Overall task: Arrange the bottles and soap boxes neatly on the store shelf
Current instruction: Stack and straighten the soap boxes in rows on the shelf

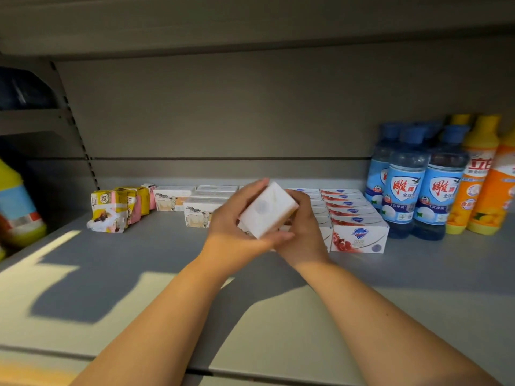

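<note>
Left hand [235,221], right hand [305,232] cup soap box [266,211]; forearms outstretched.

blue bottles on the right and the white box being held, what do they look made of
Blue bottles: likely clear tinted plastic, glossy; blue liquid shows through above and below the printed labels. White soap box, held by the left hand and right hand: probably thin cardboard, smooth and matt, with crisp folded edges.

A shop: a grey metal shelf [111,274] carries rows of soap boxes [359,236] beside identical blue bottles [405,190] and orange bottles [473,185].
</note>
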Available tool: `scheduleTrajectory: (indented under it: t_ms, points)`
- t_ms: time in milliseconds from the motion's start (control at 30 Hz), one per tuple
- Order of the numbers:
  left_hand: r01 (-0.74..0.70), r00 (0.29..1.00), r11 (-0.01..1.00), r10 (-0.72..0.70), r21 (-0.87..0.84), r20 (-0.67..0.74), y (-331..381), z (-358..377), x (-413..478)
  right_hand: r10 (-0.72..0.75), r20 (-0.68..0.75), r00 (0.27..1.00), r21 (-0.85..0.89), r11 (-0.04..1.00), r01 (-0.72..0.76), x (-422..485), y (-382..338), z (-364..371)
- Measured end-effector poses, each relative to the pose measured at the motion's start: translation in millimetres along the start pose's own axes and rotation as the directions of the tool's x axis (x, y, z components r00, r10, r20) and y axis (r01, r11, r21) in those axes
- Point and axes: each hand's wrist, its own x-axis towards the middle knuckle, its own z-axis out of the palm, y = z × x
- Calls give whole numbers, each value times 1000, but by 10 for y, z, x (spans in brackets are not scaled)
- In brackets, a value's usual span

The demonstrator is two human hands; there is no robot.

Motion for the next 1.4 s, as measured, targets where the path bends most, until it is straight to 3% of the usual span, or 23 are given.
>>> scheduleTrajectory:
  t_ms: [100, 200, 267, 300, 367, 433, 467, 533, 633, 667, 733, 800, 867, 900, 967, 1033, 1100, 1167, 1233, 1267, 1300, 1400]
  points:
    - [-203, 968, 976, 187, 81, 167, -2, 43, -42, 8, 2, 1000, 266, 964, -8, -43, 29, -42]
    - [-324, 929, 938, 292, 122, 228, -4, 23, -41, 78, 96, 992, 184, 978, -95, -97, 10, -100]
    - [-328, 936, 939, 309, 107, 167, 8, 37, -40, 56, 69, 996, 127, 990, -65, -87, -33, -97]
    - [-254, 965, 966, 251, 39, 78, 31, 49, -36, 5, 30, 1000, 107, 994, -8, -64, -51, -86]
    - [-3, 991, 972, -30, -237, -133, 81, 61, 14, -65, -68, 996, 101, 992, 72, -20, -49, -67]
    - [216, 899, 812, -382, -542, -214, 42, 13, 124, -93, -128, 987, 103, 989, 107, 10, -72, -73]
    - [288, 840, 675, -519, -679, -159, -1, -25, 181, -118, -143, 983, 105, 985, 134, 11, -91, -77]
    - [379, 756, 408, -654, -831, 23, -84, -126, 260, -175, -136, 975, 126, 973, 192, -14, -143, -63]
    - [612, 617, 207, -729, -763, 297, -141, -194, 258, -191, -60, 980, 192, 961, 200, -67, -251, 13]
    - [701, 568, 209, -742, -682, 356, -152, -164, 240, -180, -63, 982, 221, 957, 190, -76, -280, 20]
    - [794, 553, 376, -773, -478, 310, -196, -79, 210, -115, -153, 982, 259, 954, 152, -50, -338, -15]
    - [737, 667, 599, -720, -313, 192, -211, -5, 164, 49, -281, 958, 257, 966, 26, 16, -342, -86]
    - [581, 809, 809, -562, -89, 173, -251, 4, 92, 233, -266, 935, 271, 949, -160, 71, -287, -166]
    - [485, 851, 874, -477, 20, 220, -263, -8, 62, 308, -215, 927, 265, 932, -248, 88, -259, -203]
    - [370, 889, 928, -365, 36, 276, -268, -8, 29, 389, -116, 914, 195, 911, -363, 100, -234, -244]
    - [338, 931, 939, -324, -59, 168, -233, 12, 41, 383, -86, 920, 91, 922, -375, 102, -229, -227]
    - [405, 905, 878, -425, -256, -29, -202, 8, 99, 326, -141, 935, 37, 945, -324, 90, -248, -185]
    - [489, 789, 670, -613, -559, -44, -208, -39, 166, 262, -106, 959, 118, 961, -250, 63, -265, -121]
    - [530, 705, 376, -694, -760, 148, -192, -86, 193, 232, 15, 973, 294, 929, -226, 33, -295, -37]
    - [556, 685, 283, -689, -781, 238, -177, -96, 191, 216, 54, 975, 340, 914, -221, 16, -307, 3]
    - [595, 677, 267, -676, -758, 293, -175, -87, 180, 211, 73, 975, 366, 904, -223, -5, -317, 36]
    - [678, 703, 478, -644, -558, 303, -181, -23, 158, 285, 17, 958, 428, 864, -264, 5, -378, 25]
